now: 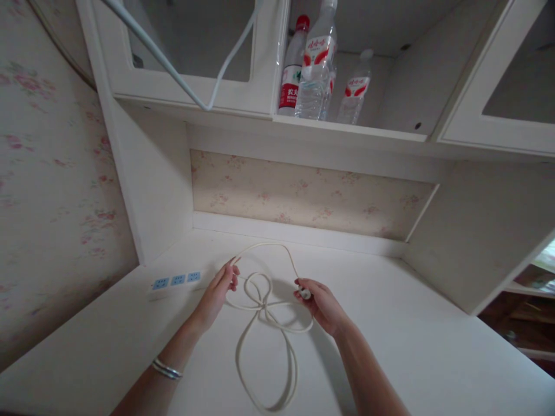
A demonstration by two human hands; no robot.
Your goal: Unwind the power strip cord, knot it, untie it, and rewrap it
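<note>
A white power strip [177, 281] with blue socket faces lies on the white desktop, left of my hands. Its pale cord [265, 306] spreads in several loose loops between my arms. My left hand [221, 283] is closed with its fingers around a stretch of the cord, near the strip's right end. In my right hand [318, 303] the cord's plug [305, 293] is pinched between thumb and fingers. From there the cord arches up and over toward my left hand. A silver bracelet circles my left wrist.
Above the desktop [411, 329] runs a white wall cabinet with an open shelf holding several plastic bottles [315, 75]. A pale bent tube [191, 92] hangs at the upper left, close to the view. White side panels and a floral wall bound the desk.
</note>
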